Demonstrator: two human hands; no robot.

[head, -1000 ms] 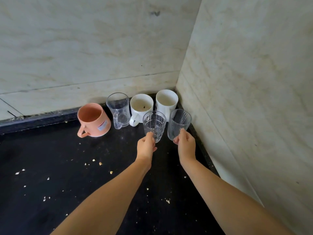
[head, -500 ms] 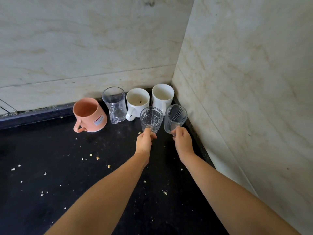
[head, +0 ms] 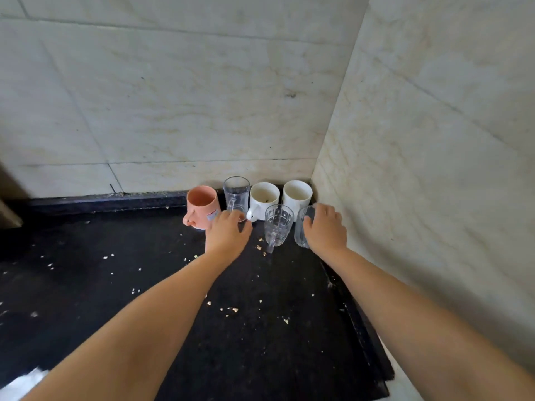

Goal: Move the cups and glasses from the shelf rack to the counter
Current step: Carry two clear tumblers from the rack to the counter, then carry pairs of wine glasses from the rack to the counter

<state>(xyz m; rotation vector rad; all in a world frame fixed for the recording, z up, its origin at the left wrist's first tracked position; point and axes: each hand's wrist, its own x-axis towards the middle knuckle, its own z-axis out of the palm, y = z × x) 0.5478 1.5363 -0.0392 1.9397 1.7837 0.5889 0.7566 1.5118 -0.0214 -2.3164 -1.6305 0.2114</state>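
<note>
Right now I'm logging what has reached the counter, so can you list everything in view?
pink mug: one, salmon pink, left end of the back row by the wall.
clear glass mug: one, transparent, right of the pink mug.
white mugs: two, white, back row toward the corner.
patterned glass: one, clear, front row, standing free.
plain glass: one, clear, front right, held.
counter: one, black, scattered with pale crumbs.
walls: two, cream marble, meeting at the corner.
left hand: fingers spread before the back row.
right hand: fingers wrapped round the plain glass.
</note>
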